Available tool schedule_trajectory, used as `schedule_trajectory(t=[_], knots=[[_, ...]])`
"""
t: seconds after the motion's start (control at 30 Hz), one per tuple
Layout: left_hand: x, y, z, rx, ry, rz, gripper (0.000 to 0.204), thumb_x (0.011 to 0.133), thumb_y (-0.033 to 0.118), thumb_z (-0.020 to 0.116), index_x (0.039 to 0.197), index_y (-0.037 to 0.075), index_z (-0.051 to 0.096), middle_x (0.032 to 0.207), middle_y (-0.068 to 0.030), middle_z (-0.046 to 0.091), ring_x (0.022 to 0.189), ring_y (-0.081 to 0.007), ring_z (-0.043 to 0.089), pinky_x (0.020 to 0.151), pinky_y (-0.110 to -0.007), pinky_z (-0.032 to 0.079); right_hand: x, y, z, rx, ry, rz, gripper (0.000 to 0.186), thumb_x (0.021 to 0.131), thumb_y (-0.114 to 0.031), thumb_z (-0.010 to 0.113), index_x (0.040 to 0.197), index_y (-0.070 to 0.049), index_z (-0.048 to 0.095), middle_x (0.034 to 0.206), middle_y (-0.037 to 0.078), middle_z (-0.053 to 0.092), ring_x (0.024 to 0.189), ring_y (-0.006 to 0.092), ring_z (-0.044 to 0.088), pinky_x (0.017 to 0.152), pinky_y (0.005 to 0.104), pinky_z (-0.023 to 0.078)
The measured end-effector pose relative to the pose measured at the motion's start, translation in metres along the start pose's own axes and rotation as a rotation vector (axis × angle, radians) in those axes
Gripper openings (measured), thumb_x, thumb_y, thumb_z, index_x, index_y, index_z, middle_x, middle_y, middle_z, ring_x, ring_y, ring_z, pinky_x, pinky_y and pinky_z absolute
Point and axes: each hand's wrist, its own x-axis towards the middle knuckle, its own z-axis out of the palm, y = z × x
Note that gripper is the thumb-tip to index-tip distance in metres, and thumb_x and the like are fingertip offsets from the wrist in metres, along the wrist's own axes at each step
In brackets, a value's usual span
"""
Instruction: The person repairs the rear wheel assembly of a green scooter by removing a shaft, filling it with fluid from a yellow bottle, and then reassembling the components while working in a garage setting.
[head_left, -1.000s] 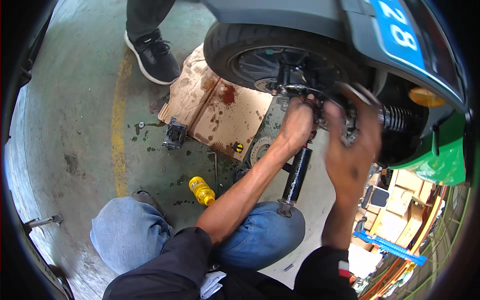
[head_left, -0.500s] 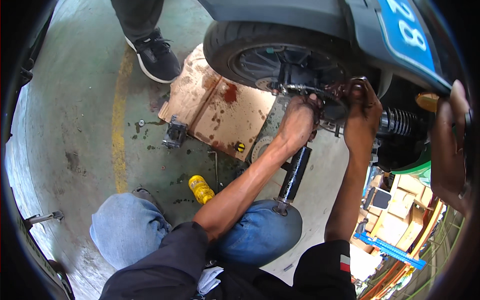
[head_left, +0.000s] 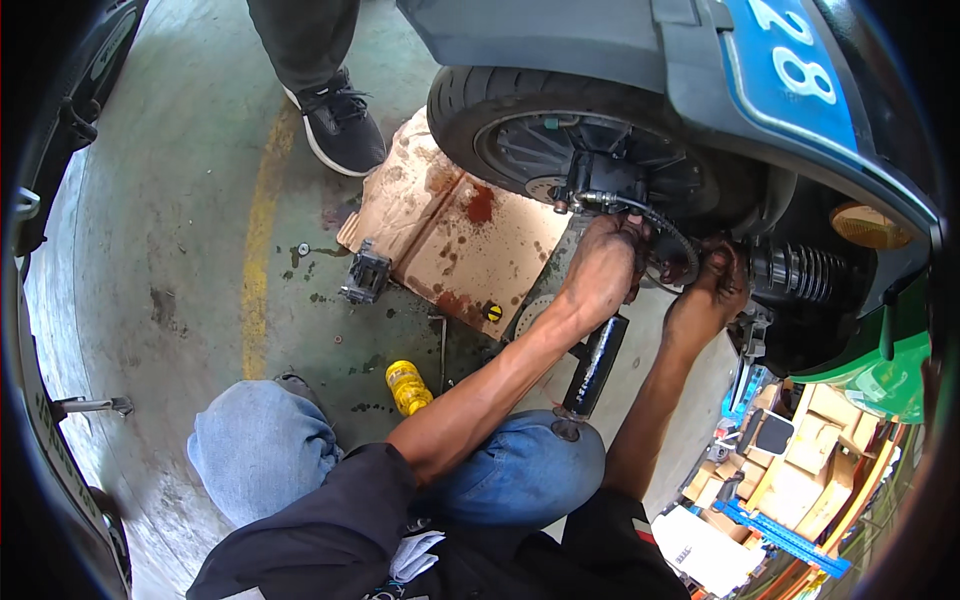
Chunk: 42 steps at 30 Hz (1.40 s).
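My left hand (head_left: 603, 265) is closed beside the hub of a scooter wheel (head_left: 455, 125); dark, grimy fingers hide whatever is in it. To its right, my right hand (head_left: 705, 295) is also closed, its fingertips by the dark parts under the bodywork; what it grips is hidden. A thin black hose (head_left: 683, 238) curves between the two hands. Above my left hand is a metal fitting (head_left: 597, 198) near the brake disc (head_left: 543, 188). A black shock absorber (head_left: 597, 368) slants down below my left hand, its lower end at my right knee.
Stained cardboard (head_left: 500, 235) lies under the wheel. On the floor are a yellow bottle (head_left: 407, 388), a black block-shaped part (head_left: 367, 272) and a thin rod (head_left: 443, 350). Another person's shoe (head_left: 343, 125) stands far left. A coil spring (head_left: 805, 270) and boxes (head_left: 815, 435) are at right.
My right hand has come down from beside the wheel, and the black hose now shows as a curve between my hands. The other person's hand at the right edge has mostly left view.
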Motion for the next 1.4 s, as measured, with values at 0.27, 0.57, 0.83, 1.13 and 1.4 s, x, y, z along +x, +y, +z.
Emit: schedule_trajectory(t=[0.27,0.57,0.83,1.13,1.4], knots=[[-0.009,0.007,0.012,-0.005,0.027,-0.023,0.023,0.104,0.021,0.039,0.085,0.012,0.048,0.062,0.0039,0.038,0.045,-0.0078,0.032,0.040,-0.026,0.027,-0.010,0.012,0.008,0.039,0.156,0.142,0.019,0.100,-0.012,0.055,0.095,0.004,0.064,0.085,0.008,0.063,0.072,0.0158,0.061,0.064,0.0295,0.053],[-0.001,0.002,0.001,-0.079,-0.067,-0.023,0.026,0.104,0.023,0.040,0.080,0.015,0.047,0.062,0.0058,0.035,0.045,-0.0061,0.030,0.039,-0.025,0.023,0.007,-0.019,-0.017,-0.381,-0.115,-0.237,0.023,0.082,0.006,0.051,0.097,0.004,0.068,0.094,0.018,0.067,0.085,0.0394,0.065,0.079,0.0406,0.051],[-0.005,0.010,0.002,-0.046,-0.040,-0.024,0.020,0.101,0.015,0.040,0.084,0.012,0.050,0.064,0.0034,0.040,0.048,-0.0076,0.032,0.042,-0.025,0.026,-0.001,-0.010,-0.004,-0.402,-0.025,-0.301,0.029,0.076,0.009,0.048,0.097,0.004,0.069,0.091,0.019,0.066,0.079,0.0361,0.067,0.070,0.0425,0.052],[-0.001,0.003,-0.005,0.010,-0.065,-0.034,0.024,0.103,0.022,0.038,0.084,0.015,0.051,0.058,0.0051,0.037,0.043,-0.0078,0.032,0.037,-0.026,0.023,-0.004,-0.009,-0.013,-0.414,-0.081,-0.240,0.032,0.080,0.007,0.049,0.103,0.001,0.070,0.099,0.019,0.069,0.089,0.0373,0.067,0.081,0.0403,0.053],[0.003,-0.002,-0.015,-0.140,-0.212,-0.012,0.022,0.104,0.024,0.040,0.088,0.012,0.049,0.065,0.0029,0.038,0.045,-0.0080,0.035,0.038,-0.024,0.026,-0.085,-0.044,-0.065,0.047,-0.324,0.438,0.044,0.101,-0.026,0.057,0.135,0.002,0.053,0.120,0.015,0.064,0.108,0.0241,0.063,0.088,0.0398,0.052]])
